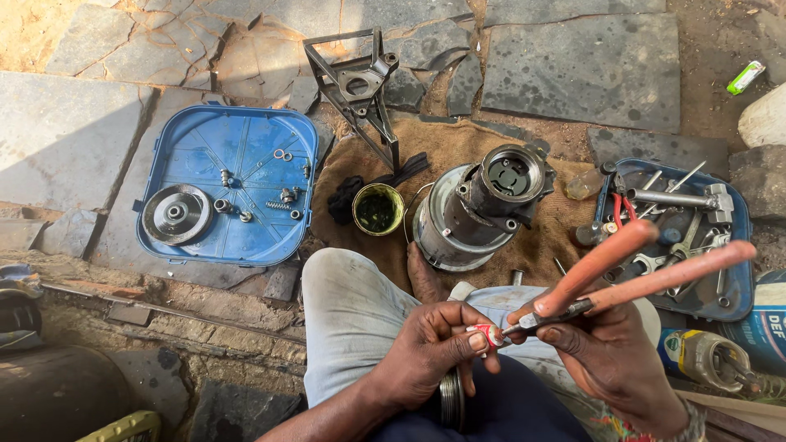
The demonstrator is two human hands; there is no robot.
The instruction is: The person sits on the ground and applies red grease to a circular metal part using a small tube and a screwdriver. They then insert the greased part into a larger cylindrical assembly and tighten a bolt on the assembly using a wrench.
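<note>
A seated person works pliers against a small part held over the lap.

The left hand (434, 344) pinches a small red-and-white part (485, 334), likely light and slippery, best gripped by its sides; the right hand (610, 356), closed around orange-handled pliers (622, 274), meets it just beside the fingertips.

I'm down on the stone-slab ground (573, 65), cracked grey flags with dirt in the joints. A brown cloth (458, 143) is spread over it just ahead of my knees. To my left a blue plastic lid (188, 139) lies flat on the slabs. To my right a second blue tray (737, 286) sits on the ground too. A black metal bracket frame (360, 90) stands at the cloth's far edge. On the cloth rest a motor housing (479, 209) and a small green tin (377, 209), side by side.
</note>
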